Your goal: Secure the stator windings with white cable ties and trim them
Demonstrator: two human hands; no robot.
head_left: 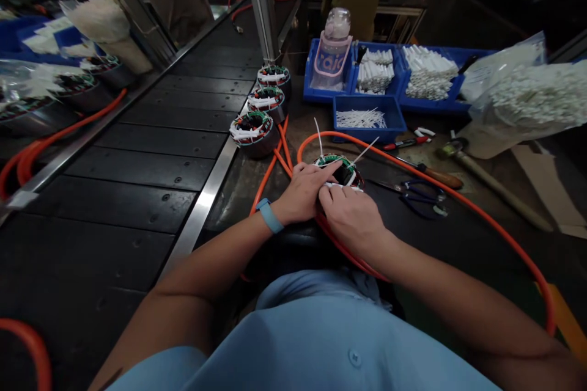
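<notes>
A round motor stator [340, 169] with green and white windings and white cable ties sticking up sits on the dark bench in front of me. My left hand [303, 192], with a blue wristband, rests on its near left rim, fingers curled on the windings. My right hand [351, 212] lies over its near right side, fingers pinched on a white cable tie [337, 185]. Long orange leads [458, 195] loop out from the stator around my arms.
Three more stators [255, 131] line the edge of a black conveyor [137, 159]. Blue bins [369, 116] with white ties and sleeves stand behind, beside a clear bottle [333, 49]. Scissors [419, 194], a screwdriver [403, 144] and a mallet [486, 180] lie at right. Other people stand at the back.
</notes>
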